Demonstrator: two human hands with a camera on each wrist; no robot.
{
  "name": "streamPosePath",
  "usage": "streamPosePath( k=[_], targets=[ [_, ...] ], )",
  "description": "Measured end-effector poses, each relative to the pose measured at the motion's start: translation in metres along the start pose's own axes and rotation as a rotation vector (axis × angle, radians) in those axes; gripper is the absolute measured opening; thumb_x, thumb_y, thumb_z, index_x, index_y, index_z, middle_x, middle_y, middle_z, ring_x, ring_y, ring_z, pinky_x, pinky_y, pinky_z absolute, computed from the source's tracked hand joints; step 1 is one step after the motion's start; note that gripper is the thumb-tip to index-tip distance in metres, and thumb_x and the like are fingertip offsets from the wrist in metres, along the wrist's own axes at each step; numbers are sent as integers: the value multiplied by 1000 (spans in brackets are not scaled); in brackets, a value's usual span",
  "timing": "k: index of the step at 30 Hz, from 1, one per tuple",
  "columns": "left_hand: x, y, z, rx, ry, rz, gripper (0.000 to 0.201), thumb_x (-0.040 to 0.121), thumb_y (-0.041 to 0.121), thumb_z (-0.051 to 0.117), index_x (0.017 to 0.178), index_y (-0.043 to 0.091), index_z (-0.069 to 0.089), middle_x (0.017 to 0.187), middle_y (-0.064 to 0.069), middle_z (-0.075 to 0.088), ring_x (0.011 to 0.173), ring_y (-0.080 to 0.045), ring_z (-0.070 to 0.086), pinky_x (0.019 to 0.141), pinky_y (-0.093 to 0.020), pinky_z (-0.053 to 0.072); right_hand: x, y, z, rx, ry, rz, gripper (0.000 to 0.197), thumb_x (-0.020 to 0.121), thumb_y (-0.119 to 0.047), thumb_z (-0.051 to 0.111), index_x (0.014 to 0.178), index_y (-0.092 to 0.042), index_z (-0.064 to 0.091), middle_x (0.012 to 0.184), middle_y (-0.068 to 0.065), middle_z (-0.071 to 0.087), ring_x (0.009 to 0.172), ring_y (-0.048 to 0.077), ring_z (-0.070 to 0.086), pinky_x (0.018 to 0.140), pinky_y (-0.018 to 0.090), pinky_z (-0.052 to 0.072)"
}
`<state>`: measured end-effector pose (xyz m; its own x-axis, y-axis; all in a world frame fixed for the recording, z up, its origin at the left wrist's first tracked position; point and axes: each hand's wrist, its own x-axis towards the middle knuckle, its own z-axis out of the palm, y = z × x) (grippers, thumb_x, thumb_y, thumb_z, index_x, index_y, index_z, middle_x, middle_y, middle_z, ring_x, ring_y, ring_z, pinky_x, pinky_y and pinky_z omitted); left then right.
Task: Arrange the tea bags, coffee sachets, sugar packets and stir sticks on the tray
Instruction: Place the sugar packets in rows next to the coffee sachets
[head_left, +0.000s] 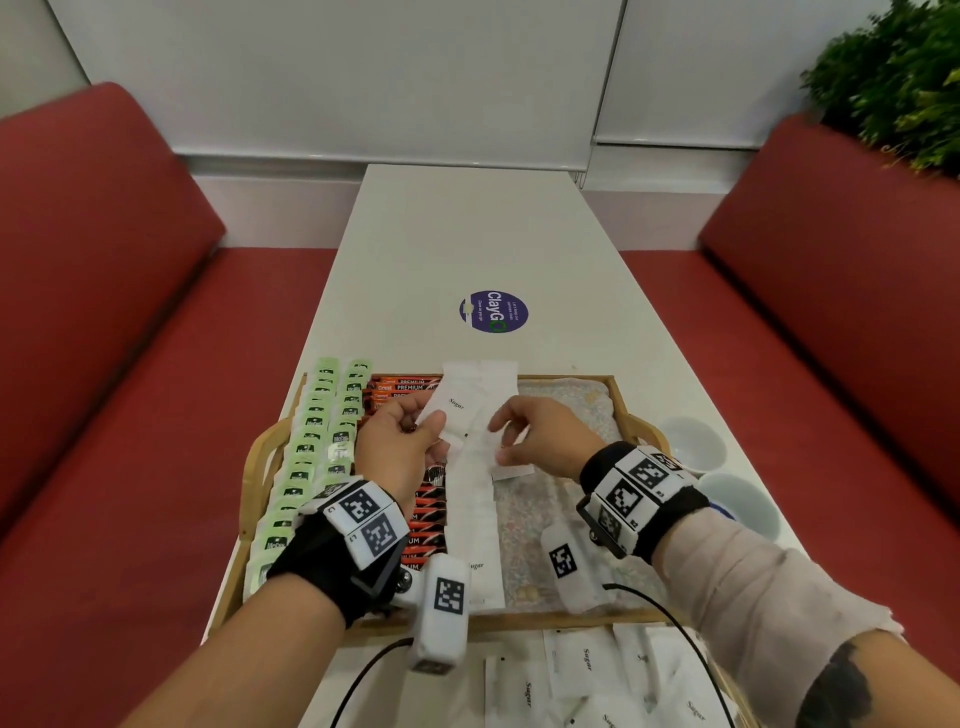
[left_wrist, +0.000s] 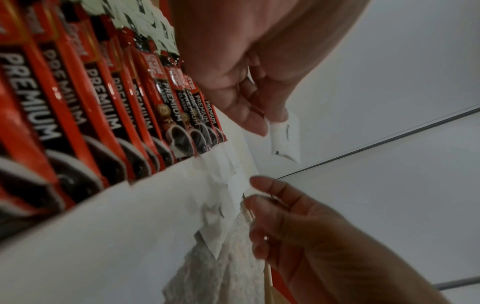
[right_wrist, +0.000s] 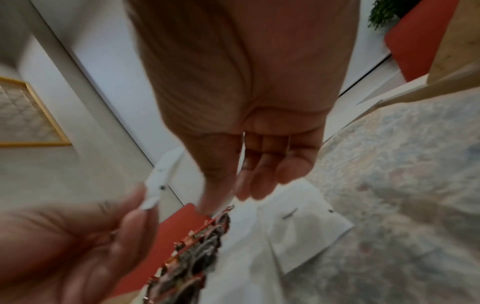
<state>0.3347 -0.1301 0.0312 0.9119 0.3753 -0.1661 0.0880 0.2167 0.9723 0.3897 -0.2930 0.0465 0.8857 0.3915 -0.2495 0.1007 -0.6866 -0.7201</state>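
A wooden tray (head_left: 636, 422) holds two rows of green tea bags (head_left: 311, 447), a column of red coffee sachets (head_left: 428, 512) and a column of white sugar packets (head_left: 475, 499). My left hand (head_left: 431, 421) pinches one sugar packet (head_left: 452, 402) between thumb and fingers above the far part of that column; the left wrist view shows the same pinch (left_wrist: 270, 123) on the packet (left_wrist: 284, 139). Just right of it, over the sugar column, my right hand (head_left: 506, 431) hovers with loosely bent fingers and holds nothing (right_wrist: 226, 197). One packet (right_wrist: 306, 222) lies askew on the patterned liner. No stir sticks are in view.
Several loose sugar packets (head_left: 582, 665) lie on the white table in front of the tray. Two pale bowls (head_left: 691, 441) stand right of the tray. A round purple sticker (head_left: 493, 310) is further back. Red benches (head_left: 130, 312) flank the table.
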Motion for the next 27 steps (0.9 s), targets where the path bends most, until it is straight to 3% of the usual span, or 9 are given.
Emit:
streamPosePath(
  k=[2, 5, 10, 14, 16, 19, 21, 24, 27],
  targets=[
    [-2, -1, 4, 0, -27, -22, 23, 91, -6, 53, 107, 8, 60, 90, -4, 64, 73, -11, 61, 54, -13, 52, -5, -9, 0, 124, -48, -26, 22, 78, -13, 77, 90, -19, 60, 78, -4, 63, 57, 5, 54, 51, 14, 41],
    [-4, -2, 8, 7, -60, -47, 23, 91, -7, 53, 103, 12, 59, 93, -5, 64, 78, -13, 62, 54, -14, 53, -8, -15, 0, 215, 27, -60, 14, 88, -18, 66, 78, -19, 56, 69, -4, 63, 55, 9, 57, 51, 19, 44],
    [-5, -3, 9, 105, -106, -63, 30, 89, -4, 57, 113, 13, 59, 88, 2, 59, 77, -11, 57, 57, -21, 50, -4, -8, -2, 262, 90, -19, 10, 96, -11, 51, 100, -5, 58, 81, 5, 63, 54, 14, 58, 56, 28, 46],
    [-4, -2, 5, 135, -65, -49, 29, 90, -3, 55, 112, 16, 59, 98, 2, 60, 83, -12, 57, 69, -28, 50, -3, 3, -8, 133, 107, 63, 10, 99, -10, 42, 106, -12, 48, 83, 6, 62, 54, 18, 60, 52, 27, 48],
    [-4, -2, 3, 149, -56, -36, 29, 90, -4, 54, 111, 15, 58, 99, 2, 61, 80, -10, 57, 65, -25, 49, -1, 9, -9, 21, 75, 115, 6, 98, -7, 44, 100, -13, 44, 73, 4, 57, 55, 19, 58, 52, 28, 48],
    [-4, -2, 2, 161, -58, -28, 28, 90, -6, 52, 107, 15, 57, 100, 0, 61, 76, -9, 56, 58, -19, 48, 2, 17, -6, -47, 36, 177, 9, 95, -8, 52, 96, -11, 43, 75, 2, 53, 58, 17, 53, 49, 24, 43],
    [-4, -3, 2, 161, -62, -30, 28, 90, -8, 52, 105, 15, 58, 100, -1, 61, 74, -10, 55, 54, -18, 47, 4, 21, -2, -111, 32, 189, 15, 93, -12, 57, 99, -12, 44, 82, 2, 54, 66, 18, 55, 53, 24, 43],
    [-4, -3, 2, 169, -70, -36, 28, 90, -8, 52, 105, 15, 58, 98, -1, 61, 72, -10, 54, 54, -18, 46, 7, 23, 3, -167, 35, 215, 22, 89, -16, 63, 103, -11, 47, 95, 5, 57, 85, 22, 56, 71, 31, 47],
    [-3, -4, 1, 185, -78, -36, 27, 90, -7, 52, 104, 15, 58, 99, 0, 61, 74, -11, 55, 55, -20, 47, 10, 22, 6, -177, 27, 242, 22, 87, -16, 66, 96, -12, 46, 101, 10, 62, 94, 27, 59, 82, 36, 49]
  ],
)
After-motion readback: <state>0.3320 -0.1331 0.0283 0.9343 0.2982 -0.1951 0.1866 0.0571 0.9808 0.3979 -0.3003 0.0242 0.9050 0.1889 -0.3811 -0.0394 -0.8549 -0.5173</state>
